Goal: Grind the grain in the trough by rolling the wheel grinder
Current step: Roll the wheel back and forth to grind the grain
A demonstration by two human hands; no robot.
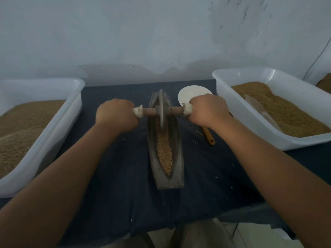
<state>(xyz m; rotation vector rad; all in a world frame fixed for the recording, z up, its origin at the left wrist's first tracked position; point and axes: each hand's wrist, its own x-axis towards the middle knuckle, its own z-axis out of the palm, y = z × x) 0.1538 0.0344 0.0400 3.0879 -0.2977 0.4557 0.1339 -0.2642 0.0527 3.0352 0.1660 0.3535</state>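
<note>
A dark cloth [116, 185] covers the table, and on it a narrow boat-shaped trough [177, 169] lies lengthwise from near to far, apparently so the wheel can run its whole channel. Grain [164, 149] fills the near half of the channel, most of it seemingly whole and awaiting the wheel. The wheel grinder [161, 108] stands upright on its edge toward the far end, its wooden axle crossing the trough. The left hand [116, 116] and right hand [207, 111] each wrap closed around 1 cloth-bound end of that axle, a 2-handed hold that seems meant to keep the disc vertical and centred as it rolls. An orange-handled tool [209, 136] lies just right of the trough, partly hidden under the right wrist, with a few spilled grains beside it. A white dish [189, 94] sits beyond the right hand; its contents cannot be made out. On each side stands a white plastic tub, the left tub [59, 126] and right tub [254, 122] both heaped with brown grain; a pale scoop [256, 106] rests in the right one.
</note>
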